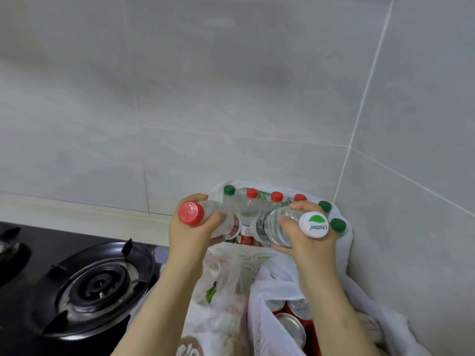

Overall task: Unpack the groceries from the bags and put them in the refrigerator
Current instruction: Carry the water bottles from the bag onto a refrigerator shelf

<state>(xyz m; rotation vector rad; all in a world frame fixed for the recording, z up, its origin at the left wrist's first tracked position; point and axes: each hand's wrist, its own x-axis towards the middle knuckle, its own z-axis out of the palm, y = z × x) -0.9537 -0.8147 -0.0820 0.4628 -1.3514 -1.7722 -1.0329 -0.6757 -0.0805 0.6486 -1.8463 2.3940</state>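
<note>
Grips a red-capped bottle [191,213] in the left hand [190,240], fingers curled round its shoulder just behind the cap. Grips a white-capped bottle [313,225] in the right hand [308,247] the same way, thumb and fingers wrapped round the ribbed clear body. Holds both just above the far bag [345,242], tucked into the corner of the tiled wall [231,86]. Points both caps back toward the wearer and both bases away and inward, so the long axes lie tipped over and converge, with the bases close together over the upright bottles [252,193] in that bag. Judging by this, has both bottles out of the bag, with the carry to the refrigerator not yet begun. Shows no refrigerator anywhere, so cannot tell which way to turn or which hand sits nearer to it. Probably calls for drawing both bottles back along their own axes, caps leading, up over the nearer bag of cans [293,327] and the crumpled bag beside it. Needs care on the left side, close to the gas burner [100,281], and some firmness of grip, as smooth plastic held near the neck may slip.
</note>
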